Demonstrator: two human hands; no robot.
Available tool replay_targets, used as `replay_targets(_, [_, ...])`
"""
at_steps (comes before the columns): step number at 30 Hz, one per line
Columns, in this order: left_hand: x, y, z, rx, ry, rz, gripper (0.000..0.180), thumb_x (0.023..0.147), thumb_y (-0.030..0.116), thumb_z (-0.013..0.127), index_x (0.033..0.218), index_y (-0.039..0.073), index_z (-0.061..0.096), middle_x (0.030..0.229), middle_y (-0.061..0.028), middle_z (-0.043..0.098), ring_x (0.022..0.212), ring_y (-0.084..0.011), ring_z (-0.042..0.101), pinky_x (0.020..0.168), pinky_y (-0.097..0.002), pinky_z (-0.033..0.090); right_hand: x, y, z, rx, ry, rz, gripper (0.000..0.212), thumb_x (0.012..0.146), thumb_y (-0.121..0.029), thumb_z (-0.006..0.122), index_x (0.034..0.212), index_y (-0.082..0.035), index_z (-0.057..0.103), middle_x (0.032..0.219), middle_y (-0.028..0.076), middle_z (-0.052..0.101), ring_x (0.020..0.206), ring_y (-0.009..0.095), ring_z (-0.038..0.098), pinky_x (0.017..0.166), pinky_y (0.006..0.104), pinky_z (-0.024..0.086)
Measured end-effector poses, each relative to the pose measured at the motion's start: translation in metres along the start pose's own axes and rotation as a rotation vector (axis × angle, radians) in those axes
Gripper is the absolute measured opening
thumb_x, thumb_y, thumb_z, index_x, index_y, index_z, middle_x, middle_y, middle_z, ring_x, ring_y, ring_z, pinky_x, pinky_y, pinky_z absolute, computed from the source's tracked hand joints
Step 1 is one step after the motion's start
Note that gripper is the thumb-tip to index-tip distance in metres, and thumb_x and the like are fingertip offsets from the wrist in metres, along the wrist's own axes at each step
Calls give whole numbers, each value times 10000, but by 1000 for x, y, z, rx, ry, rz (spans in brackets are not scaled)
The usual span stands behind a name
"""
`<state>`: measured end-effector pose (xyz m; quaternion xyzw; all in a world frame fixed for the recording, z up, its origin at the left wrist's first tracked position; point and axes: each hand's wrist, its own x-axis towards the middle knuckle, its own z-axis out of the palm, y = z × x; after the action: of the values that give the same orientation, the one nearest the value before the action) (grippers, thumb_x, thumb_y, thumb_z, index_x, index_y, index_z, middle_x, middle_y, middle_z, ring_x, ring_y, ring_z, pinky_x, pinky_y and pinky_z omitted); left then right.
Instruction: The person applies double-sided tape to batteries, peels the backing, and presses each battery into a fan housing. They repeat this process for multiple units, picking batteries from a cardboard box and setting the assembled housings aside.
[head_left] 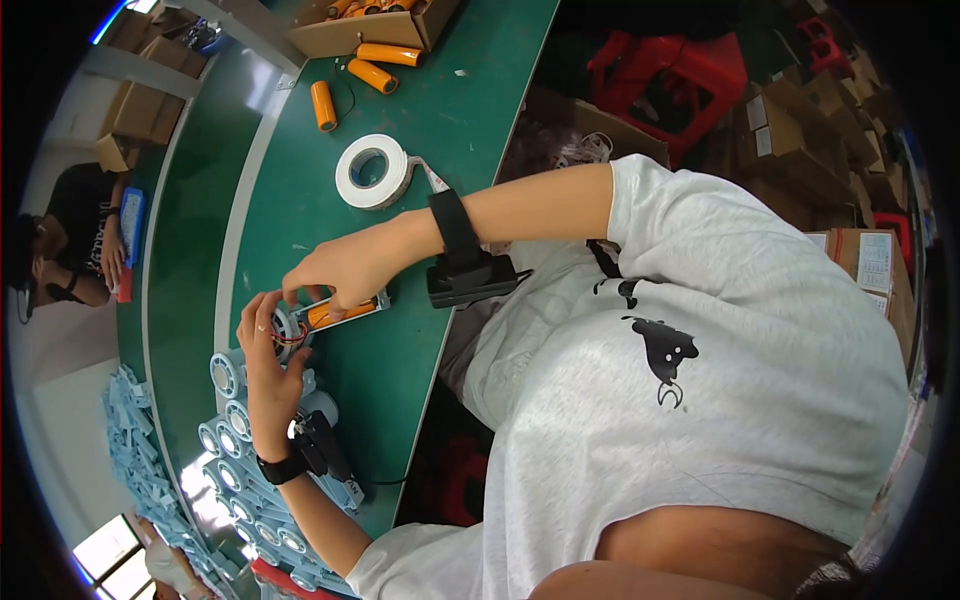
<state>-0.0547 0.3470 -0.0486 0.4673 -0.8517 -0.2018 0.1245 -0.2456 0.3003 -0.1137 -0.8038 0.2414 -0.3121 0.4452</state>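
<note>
An open light-blue handheld fan casing (375, 305) lies between my hands at the table's edge, with an orange cylindrical battery (335, 314) in its handle. Thin red and dark wires show in its round head (290, 333). My left hand (268, 368), a ring on one finger, closes around the round head from the near left. Above the handle, my right hand (355, 268) bends down, its thumb at the battery and its fingertips by the casing's edge. Exactly what the right fingertips pinch is partly hidden.
Several light-blue fans (235, 470) stand packed beside my left forearm. A white tape roll (370, 172) lies beyond my right wrist. Loose orange batteries (324, 106) and a cardboard box (430, 25) of them sit farther along the green table (470, 110). Across it, another person handles a blue tray (132, 225).
</note>
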Motion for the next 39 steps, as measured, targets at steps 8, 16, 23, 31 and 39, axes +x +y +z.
replay_targets(8, [5, 3, 5, 28, 93, 23, 636, 586, -164, 567, 1161, 74, 437, 1193, -123, 411, 1143, -313, 375, 895, -365, 385, 9, 9, 7, 12, -91, 106, 297, 677, -135, 643, 916, 24, 567, 841, 146, 603, 777, 268, 583, 686, 347, 463])
replay_targets(16, [96, -93, -104, 180, 336, 48, 503, 578, -85, 573, 1061, 36, 501, 1019, -87, 474, 879, -209, 509, 757, -287, 417, -23, 15, -144, -635, 564, 258, 228, 744, -189, 611, 848, 13, 594, 751, 176, 605, 760, 315, 602, 668, 345, 473])
replay_targets(23, [144, -270, -108, 223, 46, -412, 513, 577, -58, 622, 1066, 26, 495, 992, -112, 510, 866, -240, 522, 779, -311, 417, 50, 51, -135, -691, 326, 447, 192, 690, -153, 627, 731, 32, 598, 705, 218, 582, 717, 364, 589, 641, 380, 477])
replay_targets(31, [135, 66, 26, 443, 62, 349, 463, 678, 207, 692, 1024, -21, 485, 977, -187, 519, 940, -334, 484, 829, -412, 371, 12, 64, -154, -523, 363, 205, 311, 622, -138, 668, 840, 35, 531, 798, 175, 564, 699, 301, 585, 616, 342, 474])
replay_targets(39, [119, 66, 76, 502, 237, 238, 361, 730, 187, 659, 984, -10, 495, 897, -138, 523, 891, -260, 496, 832, -398, 321, -78, 10, -148, 46, 627, 66, 269, 715, -147, 684, 865, 8, 521, 835, 81, 589, 696, 104, 526, 601, 261, 426])
